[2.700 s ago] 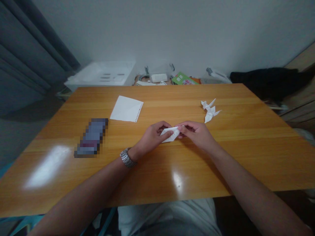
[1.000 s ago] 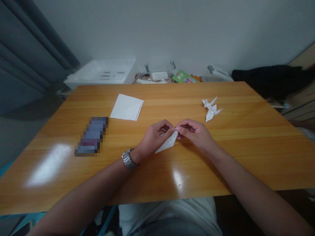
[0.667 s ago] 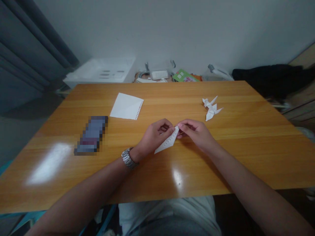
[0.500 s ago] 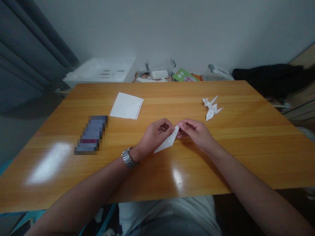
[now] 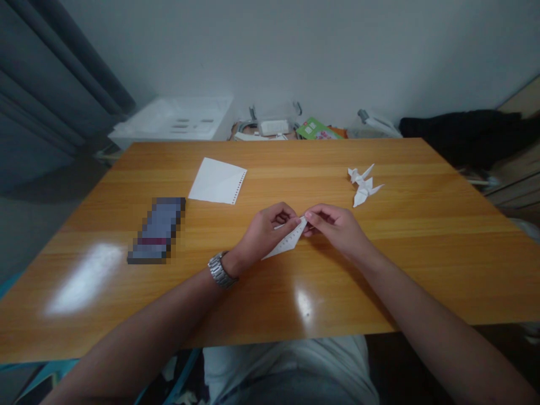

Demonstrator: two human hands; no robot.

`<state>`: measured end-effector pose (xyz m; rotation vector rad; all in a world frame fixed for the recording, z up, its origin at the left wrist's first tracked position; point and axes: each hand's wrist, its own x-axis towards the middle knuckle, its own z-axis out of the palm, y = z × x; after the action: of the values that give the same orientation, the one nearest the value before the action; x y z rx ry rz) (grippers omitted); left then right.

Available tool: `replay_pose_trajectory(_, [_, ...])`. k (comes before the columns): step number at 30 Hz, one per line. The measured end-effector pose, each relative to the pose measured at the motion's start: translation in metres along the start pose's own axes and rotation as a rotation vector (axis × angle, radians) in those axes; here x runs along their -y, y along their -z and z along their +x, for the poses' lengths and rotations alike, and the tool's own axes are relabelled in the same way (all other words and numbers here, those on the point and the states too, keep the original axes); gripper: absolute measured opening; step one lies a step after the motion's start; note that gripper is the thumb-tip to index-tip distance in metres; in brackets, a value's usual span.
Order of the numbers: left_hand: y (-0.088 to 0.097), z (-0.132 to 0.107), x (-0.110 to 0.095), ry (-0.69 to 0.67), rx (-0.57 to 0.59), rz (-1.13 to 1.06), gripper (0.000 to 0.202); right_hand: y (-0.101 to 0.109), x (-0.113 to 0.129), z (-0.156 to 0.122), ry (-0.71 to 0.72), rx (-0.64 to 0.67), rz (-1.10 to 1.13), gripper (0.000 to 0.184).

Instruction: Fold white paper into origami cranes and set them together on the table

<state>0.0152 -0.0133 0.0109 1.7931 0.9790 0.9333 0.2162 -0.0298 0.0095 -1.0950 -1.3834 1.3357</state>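
Note:
Between my hands is a folded white paper, narrow and pointed, with a row of punched holes along its visible side. My left hand pinches it between thumb and fingers; a metal-band watch is on that wrist. At the paper's upper right tip, the thumb and fingers of my right hand are closed on it. The fingers hide part of the folds. Beyond my right hand lie folded paper cranes, touching or very close together. A flat white sheet with a perforated edge rests beyond my left hand.
A phone-like dark object, pixelated, lies on the left of the wooden table. Behind the far edge stand a white plastic tray, a green packet and some cables. Dark cloth is at the right.
The folded paper's lower left point has shifted slightly up and to the left. Both hands keep their grip and have barely moved.

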Motion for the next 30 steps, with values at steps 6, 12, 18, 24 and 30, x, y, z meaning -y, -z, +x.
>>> replay_pose_trajectory(6, [0.0007, -0.0001, -0.0024, 0.006, -0.003, -0.020, 0.026, -0.0021, 0.0024, 0.0003, -0.012, -0.005, 0.032, 0.037])
replay_pose_trajectory(12, [0.0012, 0.0000, 0.0002, 0.017, 0.018, -0.046, 0.031, 0.0038, -0.0039, 0.0008, 0.047, 0.027, -0.103, 0.033])
replay_pose_trajectory(18, [0.0009, 0.0016, 0.0005, 0.066, -0.006, -0.136, 0.033, 0.0036, -0.0033, 0.0013, 0.060, -0.016, -0.103, 0.033])
replay_pose_trajectory(24, [0.0037, 0.0051, 0.0037, 0.131, -0.048, -0.192, 0.032, 0.0066, -0.0006, 0.0052, 0.068, -0.178, -0.027, 0.033])
replay_pose_trajectory(30, [0.0051, 0.0054, 0.0061, 0.130, -0.054, -0.213, 0.029, 0.0063, -0.0023, 0.0057, 0.052, -0.173, 0.004, 0.033])
